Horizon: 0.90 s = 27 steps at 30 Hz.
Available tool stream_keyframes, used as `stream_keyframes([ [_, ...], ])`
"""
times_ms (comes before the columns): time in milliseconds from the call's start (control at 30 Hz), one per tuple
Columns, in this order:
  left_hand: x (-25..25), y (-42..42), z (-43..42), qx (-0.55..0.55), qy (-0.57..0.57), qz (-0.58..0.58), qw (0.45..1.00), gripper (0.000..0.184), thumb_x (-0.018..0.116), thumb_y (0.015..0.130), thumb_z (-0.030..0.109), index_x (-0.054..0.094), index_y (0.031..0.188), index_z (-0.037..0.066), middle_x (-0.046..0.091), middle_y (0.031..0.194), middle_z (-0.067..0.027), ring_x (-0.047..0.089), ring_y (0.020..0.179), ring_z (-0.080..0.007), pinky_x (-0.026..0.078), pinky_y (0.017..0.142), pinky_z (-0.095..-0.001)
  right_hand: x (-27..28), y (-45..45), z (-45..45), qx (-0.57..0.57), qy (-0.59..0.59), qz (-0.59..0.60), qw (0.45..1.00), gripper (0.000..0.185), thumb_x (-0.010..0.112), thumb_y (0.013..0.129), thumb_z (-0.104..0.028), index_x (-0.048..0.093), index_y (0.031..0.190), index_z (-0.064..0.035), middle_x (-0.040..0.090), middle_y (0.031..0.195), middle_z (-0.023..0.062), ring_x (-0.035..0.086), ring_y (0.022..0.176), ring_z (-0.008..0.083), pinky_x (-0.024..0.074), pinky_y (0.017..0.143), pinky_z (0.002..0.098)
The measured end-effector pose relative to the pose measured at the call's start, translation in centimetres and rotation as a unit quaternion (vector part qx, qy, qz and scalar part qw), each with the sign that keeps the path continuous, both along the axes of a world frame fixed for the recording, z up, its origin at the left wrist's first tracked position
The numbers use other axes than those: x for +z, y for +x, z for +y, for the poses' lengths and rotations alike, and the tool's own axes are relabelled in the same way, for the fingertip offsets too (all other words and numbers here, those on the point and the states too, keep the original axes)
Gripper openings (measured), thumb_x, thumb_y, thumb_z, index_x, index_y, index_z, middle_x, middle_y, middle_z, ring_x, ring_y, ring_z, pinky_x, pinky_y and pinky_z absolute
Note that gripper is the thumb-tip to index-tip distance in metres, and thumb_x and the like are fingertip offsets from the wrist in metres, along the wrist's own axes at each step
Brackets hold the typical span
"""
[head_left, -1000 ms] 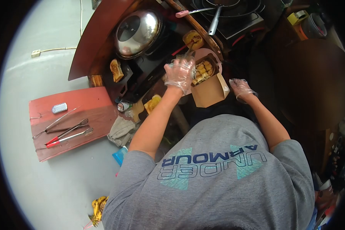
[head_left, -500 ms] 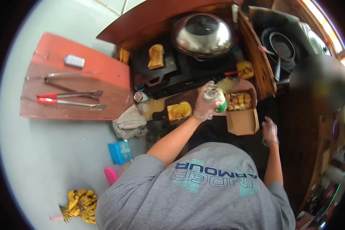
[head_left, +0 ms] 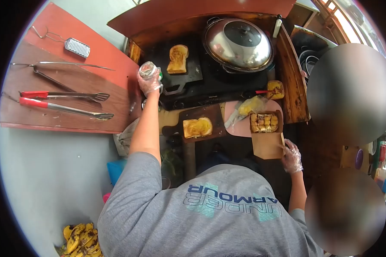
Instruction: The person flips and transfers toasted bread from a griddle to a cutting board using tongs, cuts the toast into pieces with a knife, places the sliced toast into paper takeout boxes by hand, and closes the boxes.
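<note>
One grey shirt (head_left: 227, 227), on the near side of the cardboard box (head_left: 265, 142), bears UNDER in outlined letters and ARMOUR in dark blue, upside down to the viewer. A pink board (head_left: 234, 127) reaches out to the left of the box. The box is plain brown, its lid (head_left: 271, 150) folded open towards the person. The right hand (head_left: 292, 156), in clear plastic, has fingers at the lid's right edge; whether they pinch it, I cannot tell. The left hand (head_left: 149, 85), likewise covered, is well to the left of the box, gripping a jar (head_left: 148, 69) with whitish round end and some green. Inside the box sit small browned bread pieces (head_left: 263, 122), streaked dark and pale.
</note>
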<state>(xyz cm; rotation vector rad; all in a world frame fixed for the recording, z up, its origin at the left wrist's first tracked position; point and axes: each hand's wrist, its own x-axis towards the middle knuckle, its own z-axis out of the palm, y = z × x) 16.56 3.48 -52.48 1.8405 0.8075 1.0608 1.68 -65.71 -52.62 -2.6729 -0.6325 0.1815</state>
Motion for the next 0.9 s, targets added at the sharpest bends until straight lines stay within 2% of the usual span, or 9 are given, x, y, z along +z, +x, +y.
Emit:
stream_keyframes([
  [67,-0.3,-0.3,1.9,-0.048,0.004,0.036,0.998,0.090,0.095,0.069,0.022,0.048,0.143,0.001,0.062,0.134,-0.0188,0.062,0.118,-0.0322,0.045,0.107,-0.0429,-0.3,0.7,-0.5,0.057,0.042,-0.029,0.997,0.041,0.074,0.063,-0.002,0.071,0.102,-0.0155,0.062,0.128,0.0086,0.057,0.121,0.0367,0.0503,0.100,0.0489],
  [200,3.2,-5.2,-4.8,-0.048,0.201,-0.038,0.978,0.068,0.089,0.080,0.025,0.054,0.130,-0.005,0.062,0.130,-0.0206,0.064,0.113,-0.0311,0.049,0.102,-0.0440,-1.6,2.4,-1.5,0.094,0.115,-0.017,0.989,0.031,0.080,0.060,-0.011,0.072,0.090,-0.0158,0.067,0.115,0.0066,0.059,0.117,0.0369,0.0516,0.096,0.0480],
  [267,8.1,-9.4,-16.1,-0.192,0.187,0.036,0.963,0.055,0.086,0.082,0.028,0.061,0.120,-0.004,0.069,0.111,-0.0167,0.068,0.101,-0.0276,0.053,0.096,-0.0406,-2.1,3.1,-1.4,0.089,0.131,-0.032,0.987,0.028,0.082,0.059,-0.014,0.072,0.085,-0.0159,0.069,0.111,0.0058,0.059,0.115,0.0365,0.0519,0.095,0.0476],
  [367,4.9,-10.3,-27.8,-0.643,0.149,0.090,0.746,0.054,0.087,0.077,0.027,0.063,0.120,0.007,0.065,0.124,-0.0151,0.062,0.117,-0.0340,0.048,0.102,-0.0430,-2.4,4.3,-1.1,0.124,0.188,-0.008,0.974,0.024,0.083,0.058,-0.014,0.072,0.079,-0.0134,0.070,0.099,0.0063,0.062,0.108,0.0351,0.0519,0.091,0.0480],
  [433,1.1,-11.6,-34.7,-0.694,0.222,0.096,0.679,0.063,0.090,0.072,0.029,0.061,0.123,0.008,0.060,0.137,-0.0120,0.053,0.132,-0.0362,0.043,0.109,-0.0480,-1.6,5.0,-0.4,0.084,0.213,0.059,0.972,0.022,0.085,0.061,-0.016,0.072,0.078,-0.0113,0.068,0.085,0.0065,0.066,0.091,0.0326,0.0530,0.083,0.0473],
  [567,-6.0,-8.9,-38.7,-0.735,0.110,0.219,0.632,0.048,0.091,0.071,0.028,0.067,0.107,0.007,0.071,0.110,-0.0115,0.068,0.104,-0.0336,0.054,0.090,-0.0452,2.4,6.5,1.8,-0.062,0.269,0.192,0.942,0.021,0.086,0.073,-0.016,0.071,0.082,-0.0032,0.067,0.085,0.0127,0.064,0.068,0.0299,0.0542,0.071,0.0434],
  [633,-3.7,-7.4,-38.2,-0.656,0.053,0.256,0.708,0.040,0.093,0.071,0.027,0.069,0.097,0.007,0.070,0.091,-0.0101,0.067,0.084,-0.0242,0.054,0.078,-0.0380,0.2,7.8,0.5,-0.081,0.225,0.219,0.946,0.027,0.084,0.077,-0.015,0.071,0.095,-0.0005,0.070,0.094,0.0169,0.067,0.078,0.0339,0.0545,0.077,0.0433],
  [800,-4.2,-5.6,-38.2,-0.493,-0.048,0.324,0.806,0.043,0.093,0.075,0.026,0.067,0.100,0.002,0.071,0.095,-0.0089,0.066,0.086,-0.0177,0.053,0.079,-0.0339,-5.2,10.1,0.2,-0.120,0.236,0.174,0.948,0.043,0.084,0.079,-0.019,0.066,0.113,-0.0012,0.070,0.104,0.0220,0.068,0.102,0.0396,0.0532,0.090,0.0452],
  [900,-7.1,-4.5,-39.0,-0.479,-0.212,0.307,0.795,0.046,0.090,0.079,0.023,0.066,0.110,0.000,0.072,0.100,-0.0069,0.066,0.089,-0.0171,0.053,0.083,-0.0329,-7.1,10.4,0.9,-0.181,0.225,0.195,0.937,0.050,0.085,0.079,-0.023,0.064,0.116,0.0019,0.071,0.106,0.0221,0.069,0.102,0.0376,0.0539,0.090,0.0447],
])
